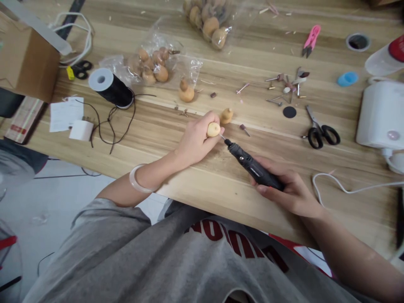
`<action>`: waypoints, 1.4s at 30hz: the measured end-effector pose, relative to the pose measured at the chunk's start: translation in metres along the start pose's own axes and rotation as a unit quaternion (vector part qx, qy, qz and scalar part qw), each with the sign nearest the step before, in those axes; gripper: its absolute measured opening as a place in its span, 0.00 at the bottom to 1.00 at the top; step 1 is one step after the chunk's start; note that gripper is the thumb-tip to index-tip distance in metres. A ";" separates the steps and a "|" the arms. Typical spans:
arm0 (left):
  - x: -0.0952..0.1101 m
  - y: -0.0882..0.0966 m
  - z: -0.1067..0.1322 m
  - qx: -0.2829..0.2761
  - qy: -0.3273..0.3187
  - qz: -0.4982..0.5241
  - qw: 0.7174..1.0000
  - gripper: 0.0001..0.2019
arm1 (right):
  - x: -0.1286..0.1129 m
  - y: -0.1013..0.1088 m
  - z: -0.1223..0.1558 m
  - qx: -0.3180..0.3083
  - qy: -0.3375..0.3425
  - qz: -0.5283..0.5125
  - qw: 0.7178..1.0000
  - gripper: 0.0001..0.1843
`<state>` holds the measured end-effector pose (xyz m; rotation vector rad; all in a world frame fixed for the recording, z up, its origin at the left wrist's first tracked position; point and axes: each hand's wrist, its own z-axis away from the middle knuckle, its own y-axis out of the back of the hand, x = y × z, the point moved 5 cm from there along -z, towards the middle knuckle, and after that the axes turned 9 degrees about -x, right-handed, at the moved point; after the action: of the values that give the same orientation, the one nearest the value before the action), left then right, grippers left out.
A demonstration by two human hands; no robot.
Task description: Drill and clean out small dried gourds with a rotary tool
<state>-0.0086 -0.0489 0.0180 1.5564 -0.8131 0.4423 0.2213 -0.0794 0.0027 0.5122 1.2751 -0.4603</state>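
My left hand (196, 139) is closed around a small pale gourd (213, 129), its rounded end facing up toward me. My right hand (288, 185) grips a black rotary tool (252, 166) by its body. The tool's thin bit points up and left and meets the gourd's edge, or comes very near it; I cannot tell which. Just behind my left fingers stands another small gourd (226, 115), and a third gourd (186, 91) stands farther back. A loose grinding bit (243, 128) lies right of the held gourd.
Bags of gourds (160, 72) lie at the back. Left are a black cord spool (115, 90) and a cardboard box (34, 63). Toward the right lie scattered bits (288, 86), black-handled scissors (320, 132), pink thread snips (312, 40), and a white device (381, 115) with a cable.
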 end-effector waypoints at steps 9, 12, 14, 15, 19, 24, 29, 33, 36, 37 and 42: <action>0.001 -0.001 -0.001 -0.002 -0.035 0.031 0.999 0.08 | 0.008 -0.003 -0.002 -0.030 -0.040 -0.084 0.995 0.31; -0.001 0.000 -0.002 0.000 -0.025 0.042 0.999 0.09 | 0.008 -0.003 -0.001 -0.058 -0.015 -0.093 0.994 0.33; -0.003 0.000 -0.003 -0.003 -0.010 0.046 0.999 0.09 | 0.006 -0.004 0.000 -0.087 0.014 -0.105 0.991 0.35; -0.003 0.000 -0.004 -0.005 -0.005 0.047 0.999 0.09 | 0.005 -0.005 0.000 -0.102 0.027 -0.114 0.988 0.37; -0.003 0.000 -0.004 -0.005 -0.010 0.051 0.999 0.08 | 0.006 -0.008 0.003 -0.137 0.037 -0.131 0.981 0.39; -0.003 0.001 -0.004 0.002 -0.005 0.039 0.999 0.08 | 0.011 -0.007 0.004 -0.129 0.007 -0.110 0.986 0.40; -0.001 0.002 -0.004 0.004 -0.014 0.035 0.999 0.08 | 0.010 -0.006 0.003 -0.112 0.012 -0.094 0.989 0.40; -0.001 0.002 -0.004 0.003 -0.010 0.036 0.999 0.08 | 0.008 -0.006 0.002 -0.111 0.023 -0.097 0.989 0.39; -0.001 0.002 -0.004 0.000 -0.008 0.035 0.999 0.08 | 0.006 -0.005 0.002 -0.112 0.035 -0.098 0.988 0.38; -0.001 0.001 -0.004 -0.001 -0.009 0.036 0.999 0.08 | 0.005 -0.005 0.001 -0.111 0.036 -0.097 0.988 0.38; -0.002 0.001 -0.004 -0.007 -0.007 0.034 0.999 0.08 | 0.005 -0.004 0.001 -0.105 0.027 -0.092 0.990 0.38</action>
<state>-0.0099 -0.0447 0.0175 1.5242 -0.8795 0.4749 0.2205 -0.0838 -0.0024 0.2324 1.4121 -0.4624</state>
